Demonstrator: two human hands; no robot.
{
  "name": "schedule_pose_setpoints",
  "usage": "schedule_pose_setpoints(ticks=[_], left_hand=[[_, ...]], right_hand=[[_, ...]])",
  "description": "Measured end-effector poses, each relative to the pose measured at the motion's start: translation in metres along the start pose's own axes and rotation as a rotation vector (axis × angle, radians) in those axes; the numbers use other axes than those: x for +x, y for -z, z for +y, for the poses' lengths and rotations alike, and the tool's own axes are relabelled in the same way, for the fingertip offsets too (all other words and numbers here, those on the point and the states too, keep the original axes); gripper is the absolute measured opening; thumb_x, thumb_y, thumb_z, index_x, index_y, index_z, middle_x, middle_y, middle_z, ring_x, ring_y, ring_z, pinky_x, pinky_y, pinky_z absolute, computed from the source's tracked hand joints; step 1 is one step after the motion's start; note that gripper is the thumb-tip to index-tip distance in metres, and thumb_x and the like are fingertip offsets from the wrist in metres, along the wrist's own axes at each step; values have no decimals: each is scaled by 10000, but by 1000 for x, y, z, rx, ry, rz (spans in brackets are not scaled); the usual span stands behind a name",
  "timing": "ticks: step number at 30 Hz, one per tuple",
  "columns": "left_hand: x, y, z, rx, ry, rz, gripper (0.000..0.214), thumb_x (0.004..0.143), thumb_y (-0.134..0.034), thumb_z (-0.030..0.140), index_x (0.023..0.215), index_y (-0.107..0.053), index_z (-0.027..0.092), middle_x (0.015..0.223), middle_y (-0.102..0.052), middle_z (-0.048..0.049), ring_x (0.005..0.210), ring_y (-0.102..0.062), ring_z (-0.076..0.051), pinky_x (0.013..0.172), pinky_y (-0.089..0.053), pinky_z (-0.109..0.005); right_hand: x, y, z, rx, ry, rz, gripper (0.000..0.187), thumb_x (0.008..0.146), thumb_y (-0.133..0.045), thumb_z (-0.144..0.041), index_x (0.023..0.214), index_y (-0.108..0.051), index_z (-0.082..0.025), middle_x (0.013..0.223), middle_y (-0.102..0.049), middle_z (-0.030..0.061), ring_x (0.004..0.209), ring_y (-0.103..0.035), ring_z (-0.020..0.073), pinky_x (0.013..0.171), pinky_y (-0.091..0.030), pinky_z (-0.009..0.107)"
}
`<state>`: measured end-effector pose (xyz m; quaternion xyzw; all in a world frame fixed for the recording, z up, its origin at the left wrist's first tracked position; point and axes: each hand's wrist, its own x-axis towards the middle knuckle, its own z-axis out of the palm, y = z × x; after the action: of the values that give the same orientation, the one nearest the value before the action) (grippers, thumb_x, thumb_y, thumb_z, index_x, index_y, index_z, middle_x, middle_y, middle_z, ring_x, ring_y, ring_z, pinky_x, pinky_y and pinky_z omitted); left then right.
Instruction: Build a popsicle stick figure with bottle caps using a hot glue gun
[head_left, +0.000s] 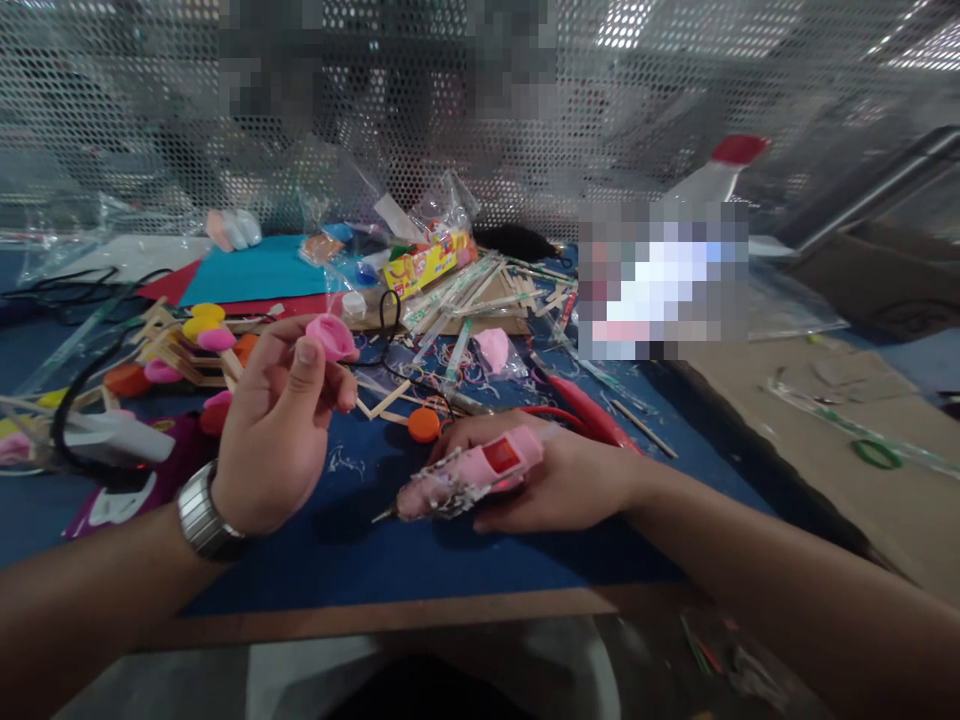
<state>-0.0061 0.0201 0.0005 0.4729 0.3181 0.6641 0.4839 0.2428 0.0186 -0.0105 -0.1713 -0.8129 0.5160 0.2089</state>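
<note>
My left hand [274, 425] is raised above the blue mat [390, 555], fingers pinched on a pink bottle cap [332, 336]. A metal watch [201, 512] sits on that wrist. My right hand [555, 480] rests low on the mat and grips a pink glue gun [469, 477], its glue-crusted nozzle pointing left toward my left hand. An orange cap [424, 425] lies on the mat between the two hands.
A frame of wooden sticks with coloured caps [191, 345] stands at the left. Loose sticks and plastic packets [457, 290] pile at the back centre. Red cutters [581, 405] lie right of centre, cardboard [840, 440] further right, a perforated metal screen [480, 110] behind.
</note>
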Motion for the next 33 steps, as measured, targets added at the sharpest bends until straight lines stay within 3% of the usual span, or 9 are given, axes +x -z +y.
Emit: schedule_pose_setpoints(ticks=[7, 10, 13, 16, 18, 20, 23, 27, 33], left_hand=[[1, 2, -4, -14, -47, -13, 334, 828, -872, 463, 965, -722, 198, 863, -714, -36, 604, -612, -118, 547, -492, -260], [1, 3, -3, 2, -40, -23, 302, 843, -863, 446, 974, -722, 213, 869, -710, -27, 619, -617, -116, 558, -496, -261], [0, 3, -3, 11, -27, -33, 281, 867, -837, 462, 984, -720, 235, 887, -711, -17, 622, -614, -110, 563, -505, -254], [-2, 3, -3, 33, 7, -40, 250, 890, -814, 459, 996, -715, 255, 890, -700, -1, 629, -611, -101, 574, -517, -238], [-4, 2, -3, 64, 30, -62, 248, 898, -805, 457, 1012, -714, 256, 884, -692, 3, 626, -612, -102, 570, -526, -228], [-7, 1, -2, 112, 68, -123, 272, 900, -798, 465, 1030, -716, 240, 878, -689, -6, 626, -618, -113, 569, -540, -230], [-13, -1, 0, 193, 157, -257, 302, 920, -769, 475, 1051, -716, 208, 858, -683, -25, 653, -632, -133, 593, -563, -244], [-18, -3, 2, 234, 161, -341, 277, 943, -750, 438, 1087, -721, 204, 839, -700, -38, 670, -649, -142, 602, -571, -243], [-20, -4, 2, 301, 144, -409, 223, 945, -756, 372, 1097, -720, 213, 825, -713, -36, 683, -646, -136, 620, -570, -223]], right_hand=[[2, -2, -5, -53, -97, 42, 189, 840, -694, -143, 1024, -740, -146, 978, -779, 57, 875, -736, 163, 818, -586, 253], [2, -2, -5, 39, -153, 63, 190, 852, -726, -205, 1035, -747, -157, 1004, -782, 61, 926, -737, 187, 858, -593, 297], [3, -1, -4, 235, -167, 189, 275, 820, -814, -309, 1062, -759, -190, 1043, -777, 62, 1006, -726, 219, 949, -585, 368], [4, -1, -2, 436, -190, 391, 413, 703, -932, -414, 1017, -762, -206, 800, -726, 14, 720, -679, 168, 681, -585, 302], [6, -1, -2, 583, -239, 473, 490, 644, -965, -495, 971, -760, -193, 609, -610, -44, 490, -503, 96, 447, -415, 233], [8, 0, -2, 706, -244, 541, 530, 603, -982, -529, 926, -747, -181, 538, -527, -81, 432, -381, 57, 400, -302, 208], [11, 1, -3, 756, -233, 642, 528, 595, -985, -534, 858, -695, -178, 551, -593, -52, 445, -426, 57, 409, -296, 194], [12, 2, -2, 735, -271, 601, 548, 618, -963, -545, 888, -670, -169, 636, -721, 28, 427, -473, 63, 386, -252, 188], [15, -1, -3, 736, -363, 659, 580, 496, -1025, -325, 939, -689, -163, 647, -674, -35, 428, -482, 51, 362, -270, 168]])
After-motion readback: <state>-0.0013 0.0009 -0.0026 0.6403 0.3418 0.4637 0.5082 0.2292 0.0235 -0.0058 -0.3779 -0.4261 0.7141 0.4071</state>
